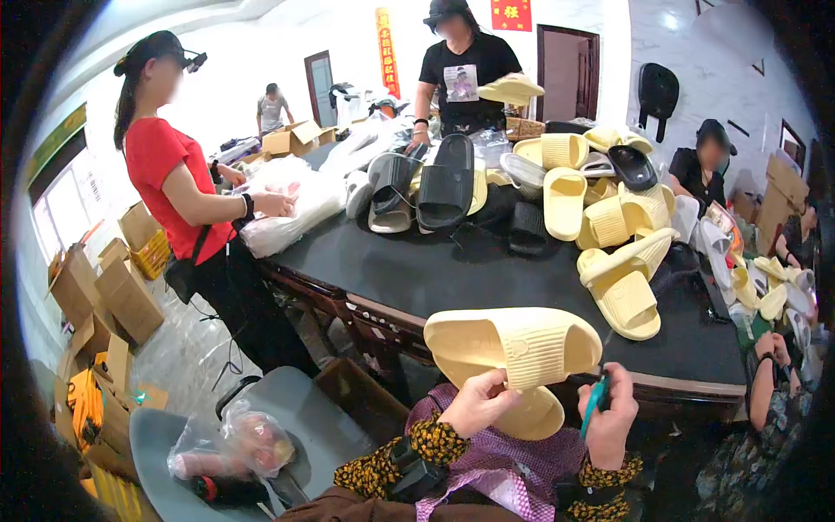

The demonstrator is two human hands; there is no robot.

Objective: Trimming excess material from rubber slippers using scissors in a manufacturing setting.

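My left hand (476,402) grips a pair of pale yellow slide sandals (513,348) held together, sole edge toward me, just in front of the table edge. My right hand (611,416) is closed around a small teal-handled tool (594,400), right beside the sandals' lower right side. Both forearms, in dark sleeves with yellow flowers, come up from the bottom of the view over a purple checked cloth (513,470).
A dark table (452,270) carries a pile of yellow, black and grey slides (557,191). A person in red (174,174) stands at its left by clear plastic bags (287,200); a person in black (461,70) stands behind. Seated people are at right. Cardboard boxes (122,287) line the floor at left.
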